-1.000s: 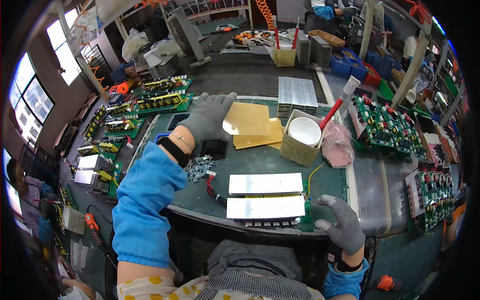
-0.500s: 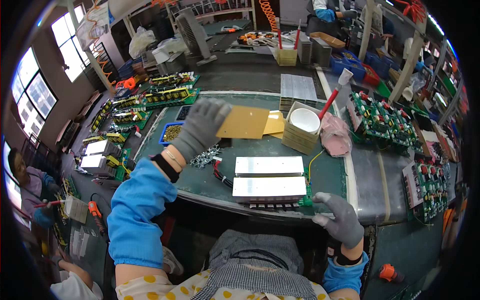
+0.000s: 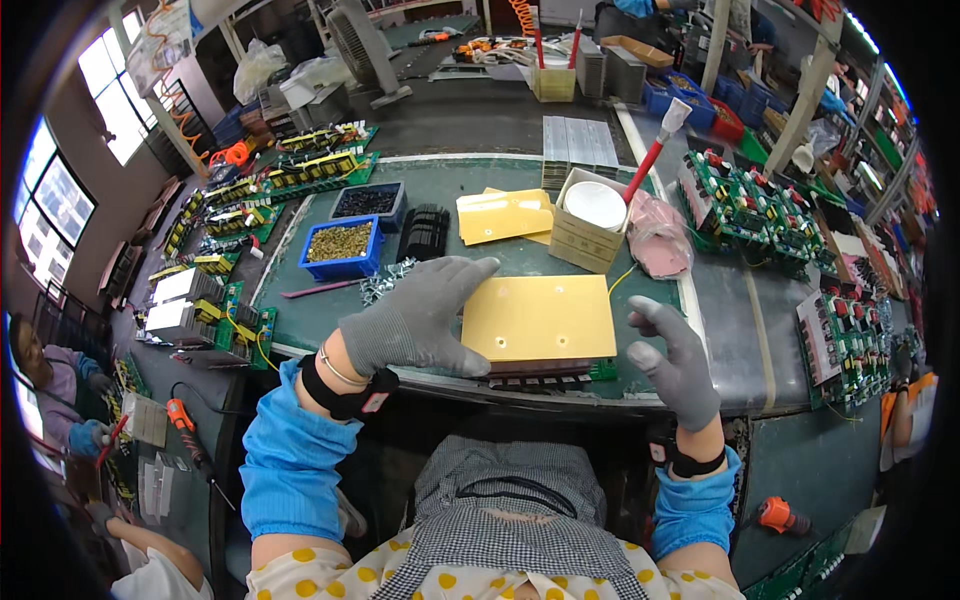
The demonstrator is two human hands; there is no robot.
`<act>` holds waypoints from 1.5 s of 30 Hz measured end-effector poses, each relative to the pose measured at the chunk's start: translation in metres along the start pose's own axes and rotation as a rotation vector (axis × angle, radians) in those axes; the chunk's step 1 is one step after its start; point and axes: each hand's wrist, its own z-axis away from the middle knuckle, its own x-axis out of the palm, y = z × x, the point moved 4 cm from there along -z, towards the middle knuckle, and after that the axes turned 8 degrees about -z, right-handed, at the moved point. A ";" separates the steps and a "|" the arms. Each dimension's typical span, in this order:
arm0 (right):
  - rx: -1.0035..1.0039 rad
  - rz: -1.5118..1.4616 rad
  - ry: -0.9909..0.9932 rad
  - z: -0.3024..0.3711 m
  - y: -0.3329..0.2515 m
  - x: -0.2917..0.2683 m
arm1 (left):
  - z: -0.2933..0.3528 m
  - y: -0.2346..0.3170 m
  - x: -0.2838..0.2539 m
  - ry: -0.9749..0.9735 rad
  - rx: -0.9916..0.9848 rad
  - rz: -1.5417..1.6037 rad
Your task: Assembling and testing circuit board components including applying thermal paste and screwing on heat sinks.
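Note:
A yellow sheet with small holes lies over the two silver metal blocks, hiding their tops. Beneath its front edge a strip of green circuit board shows. My left hand, in a grey glove, is open at the sheet's left edge, thumb and fingers spread; whether it touches is hard to tell. Just off the right edge, my right hand is also gloved and open, its fingers curved toward the sheet. More yellow sheets lie behind, beside a cardboard box holding a white round container.
Left of the sheets sit a blue bin of brass-coloured parts, a bin of black parts and loose screws. A red-handled brush leans from the box near a pink bag. Circuit boards stand right.
My left hand has brought the yellow sheet down onto the silver blocks and loosened its grip. My right hand stays near the right side, and the view has shifted slightly.

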 end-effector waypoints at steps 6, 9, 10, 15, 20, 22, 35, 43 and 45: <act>-0.051 0.196 -0.063 -0.014 0.017 0.024 | 0.016 -0.003 0.005 0.096 -0.039 0.035; -0.060 0.253 -0.095 -0.019 0.011 0.032 | 0.032 -0.026 0.024 0.188 -0.369 0.307; -0.047 0.272 -0.105 -0.020 0.009 0.034 | 0.036 -0.032 0.031 0.231 -0.463 0.359; -0.047 0.284 -0.060 -0.029 0.012 0.037 | 0.029 -0.037 0.051 0.243 -0.564 0.613; 0.024 0.293 -0.065 -0.032 0.015 0.035 | 0.024 -0.042 0.060 0.267 -0.591 0.756; -0.030 0.317 -0.044 -0.032 0.017 0.034 | 0.021 -0.040 0.059 0.247 -0.571 0.732; -0.037 0.383 -0.028 -0.033 0.008 0.040 | 0.024 -0.040 0.060 0.228 -0.580 0.694; -0.009 0.356 -0.030 -0.032 0.011 0.039 | 0.025 -0.041 0.063 0.253 -0.562 0.733; -0.010 0.358 -0.025 -0.032 0.010 0.039 | 0.025 -0.043 0.065 0.243 -0.561 0.734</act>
